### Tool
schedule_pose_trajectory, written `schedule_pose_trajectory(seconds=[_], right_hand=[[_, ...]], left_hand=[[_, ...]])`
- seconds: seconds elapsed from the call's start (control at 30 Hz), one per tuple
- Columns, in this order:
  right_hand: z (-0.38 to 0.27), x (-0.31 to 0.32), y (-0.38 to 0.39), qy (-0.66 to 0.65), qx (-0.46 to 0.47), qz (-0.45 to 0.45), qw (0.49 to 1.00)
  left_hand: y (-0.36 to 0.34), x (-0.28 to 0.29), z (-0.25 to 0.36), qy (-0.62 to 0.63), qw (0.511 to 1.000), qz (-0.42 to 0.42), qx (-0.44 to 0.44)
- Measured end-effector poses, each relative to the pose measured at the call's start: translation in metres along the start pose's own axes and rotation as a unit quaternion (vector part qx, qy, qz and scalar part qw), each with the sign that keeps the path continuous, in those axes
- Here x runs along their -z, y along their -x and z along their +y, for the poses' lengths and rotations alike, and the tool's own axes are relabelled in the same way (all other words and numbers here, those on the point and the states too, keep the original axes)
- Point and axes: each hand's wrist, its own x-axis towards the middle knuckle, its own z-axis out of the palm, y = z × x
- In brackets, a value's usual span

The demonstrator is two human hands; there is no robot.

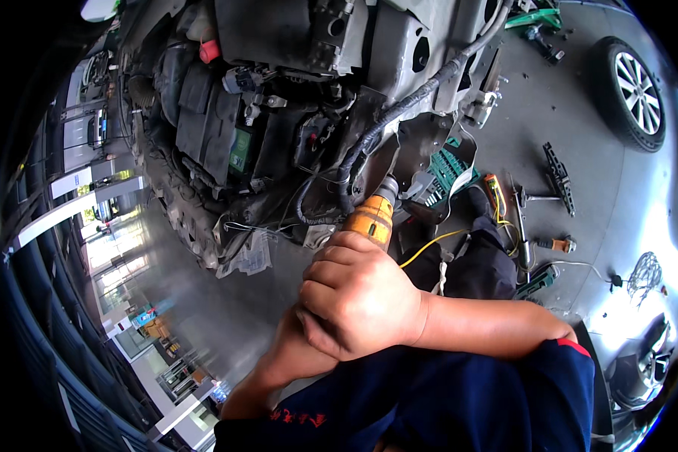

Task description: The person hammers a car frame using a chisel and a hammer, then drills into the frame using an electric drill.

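Observation:
A yellow and black power drill points up into the stripped car front, its silver nose at a grey metal bracket beside a dark sleeved cable. My right hand is closed round the drill's body, knuckles up. Below it and to the left, my left hand is closed on the drill's lower part, mostly hidden by the right one. The engine bay, with black housings, hoses and wiring, fills the upper middle.
On the grey floor at right lie a loose wheel, a green socket set, a yellow tool, metal tools, a black bracket and cords. My dark-trousered leg stands below the car.

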Motion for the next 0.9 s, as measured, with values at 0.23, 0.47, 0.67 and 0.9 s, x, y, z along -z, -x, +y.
schedule_pose_trajectory(seconds=[0.23, 0.47, 0.67, 0.9], right_hand=[[-0.006, -0.007, -0.004, 0.002, -0.017, 0.009, 1.0], [-0.003, -0.002, -0.004, -0.006, -0.011, 0.012, 1.0], [-0.003, 0.0, -0.005, -0.021, -0.009, 0.005, 1.0], [-0.002, 0.002, -0.006, -0.029, -0.011, -0.002, 1.0]], left_hand=[[0.005, 0.005, -0.013, 0.103, 0.994, 0.003, 0.023], [-0.005, 0.011, -0.012, 0.053, 0.997, -0.052, -0.015], [-0.004, 0.012, -0.011, 0.049, 0.997, -0.065, -0.008], [-0.002, 0.011, -0.012, 0.053, 0.996, -0.065, 0.005]])
